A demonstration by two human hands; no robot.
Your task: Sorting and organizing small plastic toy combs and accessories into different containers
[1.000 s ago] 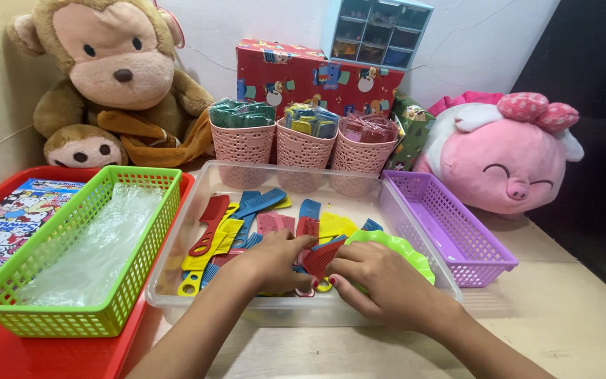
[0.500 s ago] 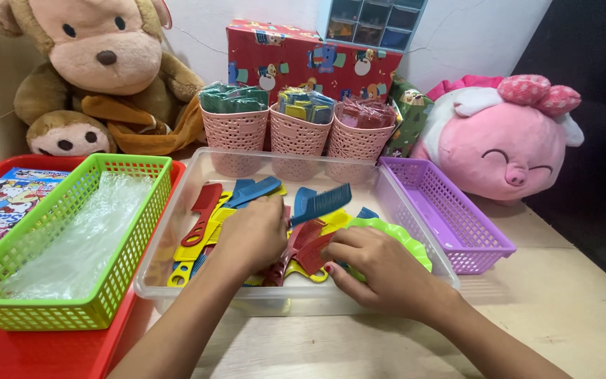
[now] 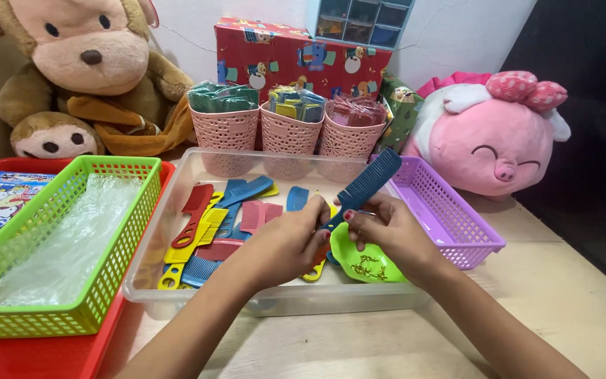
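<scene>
Currently, head view, centre of the frame: both hands are working over the clear plastic tray, which is sitting on the wooden counter. The left hand and the right hand are meeting just right of centre, and both are pinching the lower end of a dark blue comb. Its toothed length is angling up toward the upper right, lifted clear of the pile. Each grip is pressed together on the handle end, with fingertips touching the comb; how the left thumb is sitting is partly hidden.

Lower centre, inside the tray: red, yellow, pink and blue loose combs are lying in a heap, and a green dish with small gold bits is lying directly under the right hand.

Judgement on doing this well: hold near the spine rather than the teeth, keep the comb above the tray rim, and avoid tipping the green dish below.

Left of the frame: a green basket holding crumpled clear film is resting on a red tray. Right of centre: a purple basket is standing just beside the clear tray. Top of the frame: three pink cups of packets are standing behind the tray, with a monkey plush to the left and a pink pig plush to the right.
</scene>
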